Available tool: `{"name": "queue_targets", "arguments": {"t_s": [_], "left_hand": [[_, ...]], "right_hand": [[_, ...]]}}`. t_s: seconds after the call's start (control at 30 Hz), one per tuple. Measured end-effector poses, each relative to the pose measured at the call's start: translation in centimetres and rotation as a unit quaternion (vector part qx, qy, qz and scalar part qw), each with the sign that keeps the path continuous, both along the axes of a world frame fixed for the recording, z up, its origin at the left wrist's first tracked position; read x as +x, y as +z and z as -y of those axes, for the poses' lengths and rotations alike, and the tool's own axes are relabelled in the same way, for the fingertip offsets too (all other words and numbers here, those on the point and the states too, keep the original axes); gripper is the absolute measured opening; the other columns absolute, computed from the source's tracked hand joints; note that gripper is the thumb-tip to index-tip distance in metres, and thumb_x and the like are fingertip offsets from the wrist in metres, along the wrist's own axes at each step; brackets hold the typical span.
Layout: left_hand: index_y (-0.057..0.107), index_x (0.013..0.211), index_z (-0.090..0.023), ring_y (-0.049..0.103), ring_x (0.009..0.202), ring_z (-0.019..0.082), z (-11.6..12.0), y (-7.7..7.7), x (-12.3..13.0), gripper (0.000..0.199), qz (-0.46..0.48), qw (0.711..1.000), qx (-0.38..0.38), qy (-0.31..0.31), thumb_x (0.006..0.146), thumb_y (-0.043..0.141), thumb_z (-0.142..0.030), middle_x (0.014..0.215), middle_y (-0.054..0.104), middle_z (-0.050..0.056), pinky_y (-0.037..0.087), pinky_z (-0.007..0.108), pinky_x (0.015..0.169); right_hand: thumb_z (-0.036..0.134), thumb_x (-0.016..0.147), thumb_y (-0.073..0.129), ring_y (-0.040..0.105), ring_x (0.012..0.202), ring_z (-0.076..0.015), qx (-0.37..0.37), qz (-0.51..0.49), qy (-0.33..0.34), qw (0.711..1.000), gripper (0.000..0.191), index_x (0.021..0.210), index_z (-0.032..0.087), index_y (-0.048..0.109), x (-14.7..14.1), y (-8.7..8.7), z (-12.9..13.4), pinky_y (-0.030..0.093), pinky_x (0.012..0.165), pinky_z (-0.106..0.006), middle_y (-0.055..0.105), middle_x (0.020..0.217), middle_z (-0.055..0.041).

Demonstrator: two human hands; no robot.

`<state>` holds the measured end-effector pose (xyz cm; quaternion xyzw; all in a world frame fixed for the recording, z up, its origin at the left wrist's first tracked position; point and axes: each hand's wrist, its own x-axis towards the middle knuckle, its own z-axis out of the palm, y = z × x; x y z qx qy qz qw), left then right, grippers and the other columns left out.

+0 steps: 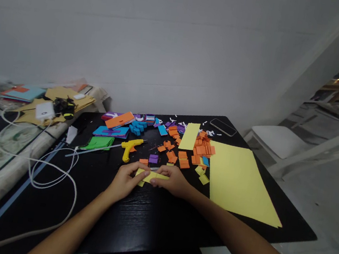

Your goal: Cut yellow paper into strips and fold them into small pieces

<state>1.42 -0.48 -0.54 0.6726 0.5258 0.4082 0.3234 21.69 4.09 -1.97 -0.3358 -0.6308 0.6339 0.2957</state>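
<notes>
Near the front of the black table, my left hand (pixel 126 180) and my right hand (pixel 172 181) both grip a narrow strip of yellow paper (pixel 151 177), thumbs on top and fingers curled behind it. A thin greyish edge shows just beyond the strip between my hands; I cannot tell what it belongs to. Close beyond my fingers lie a small purple paper piece (pixel 153 158) and an orange paper piece (pixel 144 161). A yellow glue gun (pixel 130 148) rests on its side beyond my left hand.
Large yellow sheets (pixel 240 182) cover the table's right side. Orange paper pieces (pixel 203 147) pile up beside a longer yellow strip (pixel 189 136). A phone (pixel 223 127) lies at the back right. Green paper (pixel 99 143) and a white cable (pixel 69 175) are on the left. A white chair (pixel 275 140) stands right.
</notes>
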Motion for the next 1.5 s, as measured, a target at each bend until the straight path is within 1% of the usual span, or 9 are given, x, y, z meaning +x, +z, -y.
{"name": "queue_targets", "arguments": {"t_s": [0.13, 0.4, 0.63, 0.87, 1.0, 1.1, 1.23, 1.33, 1.5], "left_hand": [[0.073, 0.090, -0.017, 0.057, 0.062, 0.014, 0.0, -0.1, -0.1, 0.024, -0.007, 1.000, 0.002, 0.001, 0.088, 0.064, -0.039, 0.076, 0.069, 0.003, 0.042, 0.022, 0.057], [0.073, 0.090, -0.017, 0.056, 0.062, 0.013, 0.0, -0.1, 0.0, 0.024, -0.007, 1.000, 0.004, 0.002, 0.088, 0.064, -0.039, 0.077, 0.069, 0.003, 0.041, 0.022, 0.057], [0.074, 0.089, -0.017, 0.051, 0.057, 0.012, -0.1, 0.1, 0.1, 0.024, -0.008, 1.000, 0.003, 0.006, 0.087, 0.065, -0.039, 0.073, 0.068, 0.002, 0.038, 0.021, 0.053], [0.074, 0.088, -0.017, 0.058, 0.064, 0.014, -0.2, -0.3, 0.0, 0.023, 0.011, 1.000, -0.014, -0.002, 0.086, 0.065, -0.038, 0.078, 0.070, 0.004, 0.044, 0.023, 0.059], [0.066, 0.106, -0.019, 0.061, 0.067, 0.015, -0.1, -0.3, 0.3, 0.030, 0.100, 0.994, -0.049, 0.014, 0.084, 0.068, -0.039, 0.083, 0.067, 0.002, 0.048, 0.024, 0.060], [0.059, 0.116, -0.020, 0.059, 0.064, 0.013, -0.1, -0.5, 0.4, 0.043, 0.162, 0.983, -0.082, 0.002, 0.080, 0.073, -0.039, 0.077, 0.062, -0.002, 0.048, 0.022, 0.059], [0.067, 0.095, -0.013, 0.052, 0.056, 0.011, -0.1, -1.1, 0.3, 0.033, 0.101, 0.988, -0.109, -0.045, 0.080, 0.072, -0.042, 0.065, 0.058, -0.002, 0.041, 0.021, 0.054], [0.067, 0.081, -0.012, 0.051, 0.056, 0.011, -0.1, -1.2, 0.4, 0.032, 0.068, 0.992, -0.095, -0.049, 0.082, 0.069, -0.043, 0.063, 0.059, -0.001, 0.040, 0.022, 0.054], [0.062, 0.078, -0.014, 0.052, 0.059, 0.011, 0.0, -0.7, 0.4, 0.028, 0.085, 0.992, -0.079, -0.048, 0.087, 0.065, -0.041, 0.065, 0.057, -0.002, 0.042, 0.022, 0.058]], "right_hand": [[0.044, 0.069, 0.081, 0.064, 0.058, -0.0157, -0.014, -0.005, 0.008, 1.000, 0.031, 0.068, 0.017, 0.066, -0.1, 0.1, 0.1, 0.046, 0.057, -0.026, 0.071, 0.065, -0.0023], [0.053, 0.077, 0.071, 0.063, 0.060, -0.0162, -0.029, -0.035, 0.042, 0.998, 0.036, 0.071, 0.018, 0.067, 0.1, 0.7, 0.1, 0.048, 0.060, -0.027, 0.072, 0.069, -0.0024], [0.051, 0.084, 0.062, 0.046, 0.052, -0.0110, 0.094, 0.030, 0.007, 0.995, 0.042, 0.061, 0.016, 0.062, 0.1, 0.5, -0.1, 0.032, 0.050, -0.023, 0.053, 0.054, 0.0028], [0.046, 0.078, 0.072, 0.053, 0.058, -0.0124, 0.092, 0.025, 0.029, 0.995, 0.032, 0.067, 0.015, 0.067, 0.3, 0.2, -0.3, 0.037, 0.055, -0.024, 0.061, 0.061, 0.0012], [0.047, 0.077, 0.073, 0.053, 0.058, -0.0123, 0.074, -0.002, 0.002, 0.997, 0.034, 0.067, 0.015, 0.066, 0.1, -0.1, -0.3, 0.037, 0.054, -0.024, 0.060, 0.062, 0.0010], [0.049, 0.075, 0.074, 0.051, 0.056, -0.0115, 0.057, -0.031, -0.029, 0.997, 0.036, 0.067, 0.016, 0.066, -0.2, -0.3, -0.3, 0.037, 0.054, -0.024, 0.059, 0.061, 0.0016], [0.050, 0.072, 0.077, 0.055, 0.059, -0.0126, 0.019, -0.060, -0.044, 0.997, 0.036, 0.069, 0.016, 0.068, -0.5, -0.5, -0.2, 0.040, 0.056, -0.025, 0.063, 0.064, 0.0004], [0.049, 0.071, 0.078, 0.058, 0.061, -0.0131, -0.014, -0.067, -0.037, 0.997, 0.035, 0.072, 0.015, 0.068, -0.6, -0.6, -0.1, 0.042, 0.058, -0.025, 0.066, 0.067, -0.0005], [0.046, 0.068, 0.082, 0.063, 0.065, -0.0141, -0.066, -0.093, -0.015, 0.993, 0.037, 0.076, 0.014, 0.066, -0.7, -0.8, 0.0, 0.048, 0.063, -0.026, 0.070, 0.073, -0.0014]]}}
